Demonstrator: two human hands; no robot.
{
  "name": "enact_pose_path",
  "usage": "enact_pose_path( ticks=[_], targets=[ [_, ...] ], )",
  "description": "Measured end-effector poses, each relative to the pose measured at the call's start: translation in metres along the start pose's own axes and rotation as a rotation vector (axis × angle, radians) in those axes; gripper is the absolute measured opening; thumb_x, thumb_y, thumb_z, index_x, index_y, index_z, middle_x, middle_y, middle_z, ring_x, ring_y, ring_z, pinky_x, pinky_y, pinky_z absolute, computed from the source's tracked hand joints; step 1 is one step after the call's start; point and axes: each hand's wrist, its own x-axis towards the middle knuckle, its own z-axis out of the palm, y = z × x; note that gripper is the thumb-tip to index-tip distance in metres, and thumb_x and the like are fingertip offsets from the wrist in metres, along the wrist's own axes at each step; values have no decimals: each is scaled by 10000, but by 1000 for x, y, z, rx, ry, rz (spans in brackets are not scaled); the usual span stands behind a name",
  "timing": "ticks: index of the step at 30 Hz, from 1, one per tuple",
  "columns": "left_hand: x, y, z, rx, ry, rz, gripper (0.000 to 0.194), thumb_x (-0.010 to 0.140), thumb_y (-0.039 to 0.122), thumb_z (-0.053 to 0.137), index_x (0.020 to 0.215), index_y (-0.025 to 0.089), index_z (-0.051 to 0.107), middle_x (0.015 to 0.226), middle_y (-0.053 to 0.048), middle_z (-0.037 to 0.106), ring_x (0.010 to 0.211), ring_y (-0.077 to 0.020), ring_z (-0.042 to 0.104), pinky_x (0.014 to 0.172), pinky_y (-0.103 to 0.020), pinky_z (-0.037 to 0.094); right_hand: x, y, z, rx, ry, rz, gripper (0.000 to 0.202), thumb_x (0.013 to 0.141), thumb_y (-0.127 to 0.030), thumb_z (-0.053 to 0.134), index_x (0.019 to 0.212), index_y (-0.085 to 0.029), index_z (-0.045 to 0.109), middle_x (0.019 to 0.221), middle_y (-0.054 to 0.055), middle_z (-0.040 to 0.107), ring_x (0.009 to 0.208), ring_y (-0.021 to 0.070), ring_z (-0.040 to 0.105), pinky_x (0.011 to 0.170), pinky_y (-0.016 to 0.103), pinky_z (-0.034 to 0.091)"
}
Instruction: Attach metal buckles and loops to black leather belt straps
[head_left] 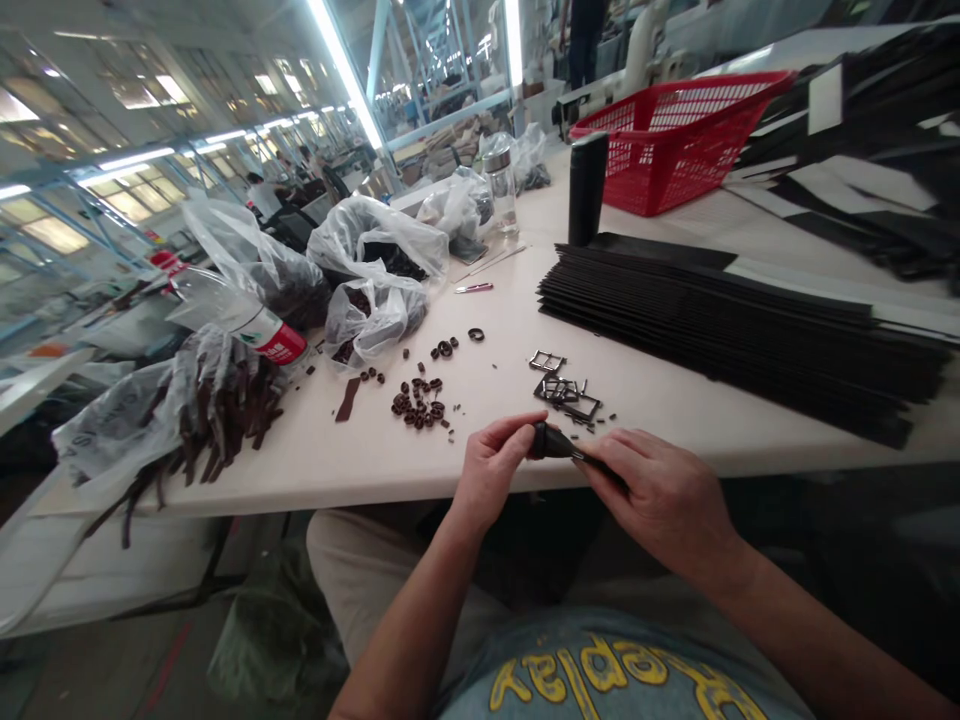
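Observation:
Just over the table's front edge, my left hand (pixel 487 465) pinches one end of a black strap (pixel 555 441), which looks like leather and is folded or curled there. My right hand (pixel 667 495) is closed round the strap's other side. A small metallic glint shows on it near the right fingertips; I cannot tell what it is. Right behind the hands lie several metal buckles (pixel 566 391) with small dark bits around them. To the left is a heap of small dark brown loops (pixel 420 403). A flat brown leather piece (pixel 348 399) lies beyond the heap.
Stacked black strips (pixel 720 325) cover the table's right side, with a black cylinder (pixel 587 188) and a red basket (pixel 675 140) behind. Plastic bags (pixel 375 235), a toppled bottle (pixel 262 325), brown strips (pixel 225 410), a glass jar (pixel 501 190) and a small red-handled tool (pixel 474 288) also lie about.

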Motion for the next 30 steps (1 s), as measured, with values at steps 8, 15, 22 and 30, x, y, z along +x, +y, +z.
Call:
enact_pose_path(
  ticks=[8, 15, 22, 30],
  targets=[
    [-8, -9, 11, -287, -18, -211, 387, 602, 360, 902, 925, 176, 797, 887, -63, 784, 826, -164, 700, 839, -290, 525, -8, -8, 9, 61, -4, 34, 129, 954, -193, 526, 880, -197, 632, 800, 53, 689, 747, 219, 640, 681, 331, 462],
    [-23, -10, 29, -213, -30, -116, 328, 781, 364, 782, 1050, 175, 779, 1113, -89, 768, 1082, -247, 684, 1053, -381, 459, -13, -6, 13, 175, 9, 142, 86, 927, -240, 578, 987, -205, 628, 893, 63, 723, 803, 241, 696, 720, 351, 525],
    [-26, 4, 18, 1, -19, -30, 264, 842, 354, 724, 1028, 180, 794, 1098, -74, 776, 1083, -245, 671, 1015, -350, 469, -20, 4, 1, 629, -400, 447, 201, 924, -386, 575, 932, -223, 693, 818, 18, 746, 720, 217, 698, 658, 310, 540],
    [-30, -10, 23, -144, -46, -143, 301, 797, 362, 774, 1028, 170, 795, 1031, -82, 783, 1004, -231, 686, 963, -335, 481, -27, 8, 2, 652, -445, 484, 223, 922, -405, 567, 869, -229, 693, 852, 32, 748, 741, 227, 693, 662, 317, 550]
  ],
)
